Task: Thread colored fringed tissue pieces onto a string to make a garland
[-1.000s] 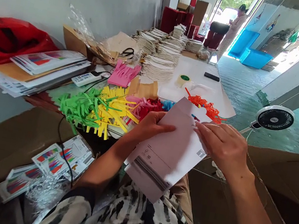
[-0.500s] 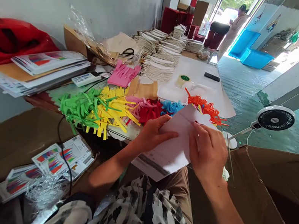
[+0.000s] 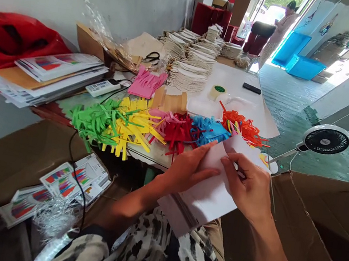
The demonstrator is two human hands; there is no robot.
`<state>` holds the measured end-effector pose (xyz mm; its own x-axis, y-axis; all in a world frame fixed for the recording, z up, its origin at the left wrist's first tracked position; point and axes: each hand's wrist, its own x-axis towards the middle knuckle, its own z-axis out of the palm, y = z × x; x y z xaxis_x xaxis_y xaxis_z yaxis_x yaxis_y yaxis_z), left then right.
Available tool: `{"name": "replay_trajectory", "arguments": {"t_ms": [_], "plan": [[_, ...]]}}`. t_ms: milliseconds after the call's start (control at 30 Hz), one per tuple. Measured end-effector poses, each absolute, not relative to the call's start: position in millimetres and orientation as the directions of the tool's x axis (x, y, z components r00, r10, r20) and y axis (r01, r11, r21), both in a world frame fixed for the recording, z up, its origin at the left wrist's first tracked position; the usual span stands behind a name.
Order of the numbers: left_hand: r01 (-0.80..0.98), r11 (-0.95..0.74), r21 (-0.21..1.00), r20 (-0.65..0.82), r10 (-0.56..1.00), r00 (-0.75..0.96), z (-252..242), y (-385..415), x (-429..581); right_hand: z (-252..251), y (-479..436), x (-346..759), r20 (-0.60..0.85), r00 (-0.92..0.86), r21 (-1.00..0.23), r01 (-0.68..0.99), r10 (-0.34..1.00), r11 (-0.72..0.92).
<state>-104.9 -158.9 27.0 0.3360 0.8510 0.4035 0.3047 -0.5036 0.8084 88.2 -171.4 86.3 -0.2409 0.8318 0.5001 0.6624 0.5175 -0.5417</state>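
Note:
A white paper envelope [image 3: 205,196] with a dark printed band near its lower end is held tilted above my lap. My left hand [image 3: 189,169] grips its left side, thumb on the face and fingers behind. At the upper edge, my right hand [image 3: 248,182] pinches the paper between thumb and bent fingers. Just beyond the hands, paper-strip tassels lie along the table edge: green [image 3: 97,121], yellow [image 3: 133,125], dark red [image 3: 179,131], blue [image 3: 210,130] and orange [image 3: 244,127]. The envelope partly covers the tassels at the right end.
Printed envelopes [image 3: 59,65] are stacked at the left, with more in a cardboard box [image 3: 75,176] below. Pink strips [image 3: 147,83], scissors [image 3: 152,57], tape [image 3: 217,92] and a phone [image 3: 251,88] lie on the table. A fan [image 3: 326,139] stands right. A person [image 3: 280,30] stands far back.
The envelope has come lower and slightly right, uncovering more of the blue tassels. My right hand's fingers have curled into a pinch at its upper edge. My left hand still grips the left side.

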Motion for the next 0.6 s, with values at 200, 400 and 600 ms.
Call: {"name": "replay_trajectory", "arguments": {"t_ms": [200, 400, 600], "plan": [[0.263, -0.344, 0.901, 0.276, 0.924, 0.264, 27, -172, -102, 84, -170, 84, 0.534, -0.255, -0.526, 0.647, 0.806, 0.552], [0.096, -0.174, 0.980, 0.151, 0.967, 0.208, 31, -180, -99, 72, -158, 79, 0.522, -0.269, -0.476, 0.695, 0.809, 0.539], [-0.044, -0.081, 0.996, 0.084, 0.994, 0.065, 30, -157, -101, 68, -142, 77, 0.658, -0.284, -0.317, 0.736, 0.698, 0.598]]}}
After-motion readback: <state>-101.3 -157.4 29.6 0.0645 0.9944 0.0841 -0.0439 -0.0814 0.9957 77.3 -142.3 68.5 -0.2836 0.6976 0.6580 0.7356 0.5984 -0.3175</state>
